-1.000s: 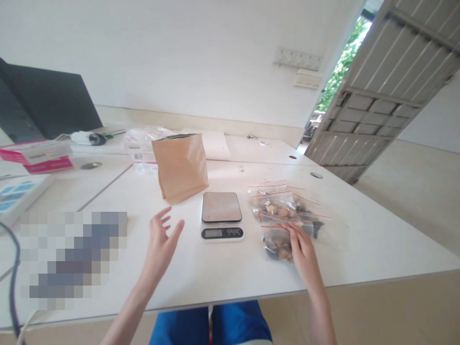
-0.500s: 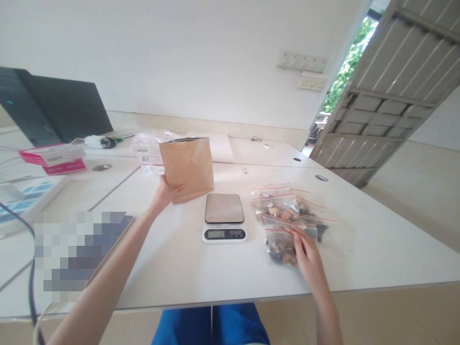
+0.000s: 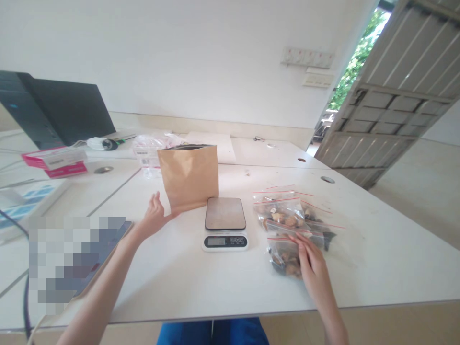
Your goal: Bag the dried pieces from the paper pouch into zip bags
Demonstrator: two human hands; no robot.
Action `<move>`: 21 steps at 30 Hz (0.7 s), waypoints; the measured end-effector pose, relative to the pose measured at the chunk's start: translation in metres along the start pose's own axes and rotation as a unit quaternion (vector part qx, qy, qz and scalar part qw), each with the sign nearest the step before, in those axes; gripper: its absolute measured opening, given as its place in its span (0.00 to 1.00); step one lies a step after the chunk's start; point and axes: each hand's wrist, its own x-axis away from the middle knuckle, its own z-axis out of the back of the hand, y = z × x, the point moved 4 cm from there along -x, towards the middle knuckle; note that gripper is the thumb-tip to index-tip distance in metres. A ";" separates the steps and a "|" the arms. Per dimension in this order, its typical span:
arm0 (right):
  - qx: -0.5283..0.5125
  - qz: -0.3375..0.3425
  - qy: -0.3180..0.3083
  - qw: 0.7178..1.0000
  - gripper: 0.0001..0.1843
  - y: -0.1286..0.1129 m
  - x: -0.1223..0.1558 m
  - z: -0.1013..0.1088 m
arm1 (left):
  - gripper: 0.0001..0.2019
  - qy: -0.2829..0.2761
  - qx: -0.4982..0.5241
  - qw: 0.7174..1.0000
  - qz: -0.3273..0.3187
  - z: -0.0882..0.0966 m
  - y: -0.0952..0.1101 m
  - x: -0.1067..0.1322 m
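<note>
- The left hand (image 3: 154, 221) has let go since half a second ago, when it gripped the paper bag (image 3: 190, 178) low on its side; now its fingers are spread open, pointing up and away.
- The paper bag stands upright with its top open, just right of those fingers. The left thumb reaches to its bottom corner; whether it touches, I cannot tell.
- The paper bag has come nearer the scale (image 3: 225, 214) than in the earlier picture and faces the person more squarely.
- The scale lies right of the left thumb and well left of the right fingers, its plate bare, its place on the desk (image 3: 187, 278) much the same.
- The right hand (image 3: 313, 258) remains at the front plastic bag (image 3: 283, 261), fingertips on its upper edge; pinching or merely resting, I cannot tell.
- The front plastic bag, holding brown and dark pieces, lies below and left of those fingertips.
- More plastic bags (image 3: 283, 213) overlap just beyond the right fingers, as before.
</note>
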 end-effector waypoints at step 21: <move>-0.007 -0.006 -0.012 1.000 0.28 -0.005 0.000 -0.001 | 0.29 0.013 -0.167 0.982 -0.082 0.001 0.013 0.104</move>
